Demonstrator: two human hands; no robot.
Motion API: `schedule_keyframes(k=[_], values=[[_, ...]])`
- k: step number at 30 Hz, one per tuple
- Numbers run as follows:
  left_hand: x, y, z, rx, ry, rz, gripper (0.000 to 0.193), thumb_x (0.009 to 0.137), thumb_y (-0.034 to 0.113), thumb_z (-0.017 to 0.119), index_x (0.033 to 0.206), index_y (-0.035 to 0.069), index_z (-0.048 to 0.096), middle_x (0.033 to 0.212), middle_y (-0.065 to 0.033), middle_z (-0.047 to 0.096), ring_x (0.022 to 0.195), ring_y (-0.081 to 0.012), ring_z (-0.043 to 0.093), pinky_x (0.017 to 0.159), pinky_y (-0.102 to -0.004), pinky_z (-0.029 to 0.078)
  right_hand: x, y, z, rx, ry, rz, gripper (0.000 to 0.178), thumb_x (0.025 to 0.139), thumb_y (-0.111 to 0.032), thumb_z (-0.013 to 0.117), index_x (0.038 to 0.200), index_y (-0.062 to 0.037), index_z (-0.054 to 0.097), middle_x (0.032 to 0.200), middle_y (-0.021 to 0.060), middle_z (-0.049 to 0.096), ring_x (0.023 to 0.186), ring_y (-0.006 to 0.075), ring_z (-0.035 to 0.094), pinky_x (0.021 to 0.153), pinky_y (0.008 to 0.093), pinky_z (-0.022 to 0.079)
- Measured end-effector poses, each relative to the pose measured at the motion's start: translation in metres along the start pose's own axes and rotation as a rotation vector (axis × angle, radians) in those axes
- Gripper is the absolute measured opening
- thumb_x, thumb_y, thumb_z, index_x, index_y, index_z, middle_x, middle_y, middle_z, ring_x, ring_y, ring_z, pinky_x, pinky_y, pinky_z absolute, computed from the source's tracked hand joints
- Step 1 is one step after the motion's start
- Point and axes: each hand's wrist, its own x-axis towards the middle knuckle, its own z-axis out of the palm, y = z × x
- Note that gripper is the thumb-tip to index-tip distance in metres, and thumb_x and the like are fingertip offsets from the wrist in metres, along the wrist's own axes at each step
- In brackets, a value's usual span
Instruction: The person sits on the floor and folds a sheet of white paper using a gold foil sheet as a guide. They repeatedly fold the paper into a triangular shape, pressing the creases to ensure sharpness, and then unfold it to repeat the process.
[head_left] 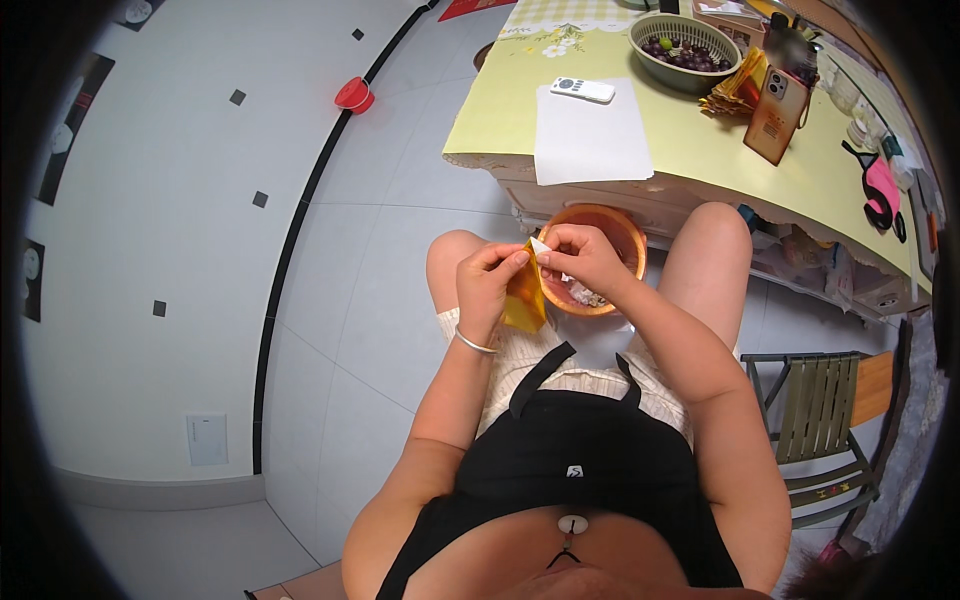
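Observation:
Above my lap, a sheet of shiny gold paper with a white corner turned up is held between both hands. My left hand pinches its upper edge between thumb and fingers; the lower part hangs down beside my thigh. At the white corner, my right hand is closed in a pinch, close to the left fingertips. An orange round tub stands on the floor between my knees, just behind the right hand. Some pale scraps lie in it, and the right hand and forearm hide part of it.
Ahead is a yellow-covered table. White paper, a remote control, a grey colander of grapes, folded gold papers and a propped phone stand or lie on it. A green folding chair is at right.

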Motion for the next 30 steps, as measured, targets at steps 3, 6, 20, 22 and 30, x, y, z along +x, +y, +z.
schedule_keyframes(k=[3, 6, 20, 22, 30], values=[[0.000, 0.000, 0.002, -0.012, -0.007, -0.009, 0.008, 0.091, 0.002, 0.067, 0.095, -0.004, 0.070, 0.087, -0.0057, 0.070, 0.076, -0.0109, 0.063, 0.070, -0.0229, 0.051, 0.000, -0.002, 0.001, -0.050, 0.015, -0.022, 0.013, 0.092, -0.009, 0.068, 0.084, -0.0012, 0.062, 0.075, 0.0025, 0.065, 0.067, 0.0069, 0.061, 0.060, 0.0222, 0.049], [0.000, -0.001, 0.005, 0.029, -0.009, 0.031, 0.008, 0.091, 0.003, 0.066, 0.095, -0.003, 0.070, 0.086, -0.0049, 0.069, 0.075, -0.0101, 0.062, 0.069, -0.0223, 0.051, 0.001, 0.003, 0.000, -0.039, 0.023, -0.027, 0.012, 0.091, -0.009, 0.069, 0.085, -0.0006, 0.062, 0.076, 0.0013, 0.064, 0.067, 0.0062, 0.060, 0.061, 0.0215, 0.049], [-0.005, 0.002, 0.012, 0.119, -0.015, 0.182, 0.016, 0.088, -0.001, 0.069, 0.104, -0.003, 0.071, 0.090, -0.0037, 0.069, 0.078, -0.0092, 0.061, 0.070, -0.0210, 0.049, -0.001, -0.002, -0.001, -0.059, 0.075, -0.064, 0.013, 0.091, -0.010, 0.069, 0.085, -0.0015, 0.061, 0.076, 0.0011, 0.064, 0.069, 0.0053, 0.059, 0.060, 0.0210, 0.048], [-0.005, 0.002, 0.012, 0.132, -0.015, 0.217, 0.018, 0.087, -0.002, 0.070, 0.105, -0.003, 0.071, 0.090, -0.0045, 0.069, 0.079, -0.0098, 0.062, 0.071, -0.0207, 0.049, -0.001, -0.002, -0.001, -0.050, 0.070, -0.069, 0.013, 0.091, -0.010, 0.069, 0.085, -0.0016, 0.061, 0.076, 0.0016, 0.064, 0.068, 0.0055, 0.059, 0.060, 0.0211, 0.048], [-0.005, 0.008, 0.012, 0.238, -0.014, 0.244, 0.011, 0.087, 0.000, 0.071, 0.097, -0.003, 0.074, 0.089, -0.0038, 0.067, 0.080, -0.0108, 0.061, 0.073, -0.0220, 0.048, -0.002, -0.002, 0.000, -0.048, 0.076, -0.071, 0.015, 0.091, -0.011, 0.070, 0.084, -0.0017, 0.060, 0.075, 0.0022, 0.065, 0.067, 0.0055, 0.059, 0.060, 0.0210, 0.047]])
